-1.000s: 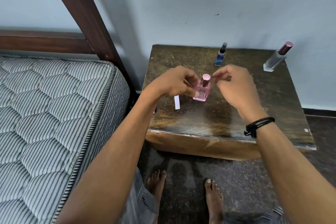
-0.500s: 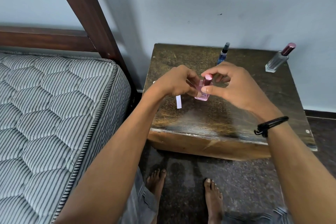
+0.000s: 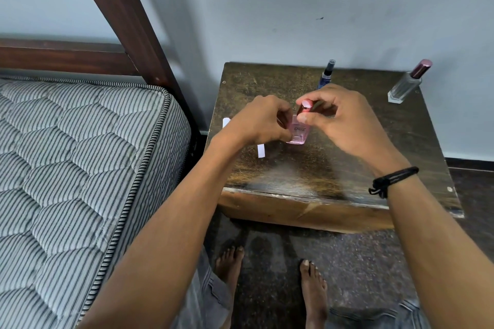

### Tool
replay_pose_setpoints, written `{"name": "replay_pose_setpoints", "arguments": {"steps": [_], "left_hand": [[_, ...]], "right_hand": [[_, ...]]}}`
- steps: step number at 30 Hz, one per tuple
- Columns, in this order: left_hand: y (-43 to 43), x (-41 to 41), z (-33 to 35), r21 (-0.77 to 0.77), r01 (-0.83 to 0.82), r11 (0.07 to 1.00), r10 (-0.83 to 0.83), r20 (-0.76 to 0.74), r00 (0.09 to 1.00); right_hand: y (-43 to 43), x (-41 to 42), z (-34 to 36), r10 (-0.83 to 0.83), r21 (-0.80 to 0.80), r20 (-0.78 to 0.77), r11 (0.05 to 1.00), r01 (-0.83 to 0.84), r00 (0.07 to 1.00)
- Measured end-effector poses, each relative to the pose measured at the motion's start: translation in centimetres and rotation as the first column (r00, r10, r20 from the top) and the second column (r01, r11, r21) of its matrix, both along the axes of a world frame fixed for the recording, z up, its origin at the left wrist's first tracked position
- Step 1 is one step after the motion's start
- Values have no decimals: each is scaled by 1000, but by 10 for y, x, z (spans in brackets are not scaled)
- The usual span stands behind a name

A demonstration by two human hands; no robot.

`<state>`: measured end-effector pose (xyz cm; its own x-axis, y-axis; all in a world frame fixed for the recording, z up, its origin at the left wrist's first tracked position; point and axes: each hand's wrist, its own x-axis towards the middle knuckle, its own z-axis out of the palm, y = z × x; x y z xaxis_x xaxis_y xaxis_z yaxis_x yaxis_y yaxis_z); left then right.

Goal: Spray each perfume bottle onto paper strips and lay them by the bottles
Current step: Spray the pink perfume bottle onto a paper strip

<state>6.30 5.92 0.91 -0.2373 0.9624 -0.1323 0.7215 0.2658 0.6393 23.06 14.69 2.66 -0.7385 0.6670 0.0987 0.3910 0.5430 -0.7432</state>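
A pink perfume bottle [image 3: 298,134] stands on the brown wooden table [image 3: 334,168]. My left hand [image 3: 263,121] grips the bottle's body from the left. My right hand [image 3: 344,117] pinches its pink cap [image 3: 304,105] between thumb and fingers. A white paper strip [image 3: 261,151] lies on the table under my left hand, and another strip [image 3: 226,122] shows behind my left wrist. A small blue bottle [image 3: 326,75] stands at the back, partly hidden by my right hand. A clear bottle with a dark pink cap [image 3: 409,83] stands at the back right corner.
A striped quilted mattress [image 3: 80,168] on a dark wooden bed frame [image 3: 120,13] lies left of the table. The wall [image 3: 294,8] runs right behind the table. My bare feet [image 3: 270,280] stand on the dark floor in front of the table's near edge.
My right hand has moved left onto the pink bottle's cap and closed its thumb and fingers around it. My left hand has kept its hold on the bottle.
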Motion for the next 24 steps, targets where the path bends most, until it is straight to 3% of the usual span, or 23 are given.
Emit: {"name": "replay_pose_setpoints", "arguments": {"steps": [6,10,12,15,18,24], "left_hand": [[1,-1,-3,-9,-8,1000,9,24,1000],[0,-2,-3,-8,-14,1000,14,49,999],[0,-1,-4,-10,-11,1000,11,57,998],[1,-1,-3,-17,-4,1000,4,49,999],[1,-1,-3,-15,-5,1000,6,51,999],[0,-1,-4,-20,-1,1000,2,59,998]], "right_hand": [[2,4,9,-66,-150,-169,988,40,983],[10,11,14,-195,-275,-252,954,124,948],[17,17,11,-249,-294,-172,936,192,953],[26,25,2,-234,-185,139,948,257,962],[25,24,-4,-190,-82,375,968,237,907],[19,14,-10,-163,-92,436,970,224,885]]}}
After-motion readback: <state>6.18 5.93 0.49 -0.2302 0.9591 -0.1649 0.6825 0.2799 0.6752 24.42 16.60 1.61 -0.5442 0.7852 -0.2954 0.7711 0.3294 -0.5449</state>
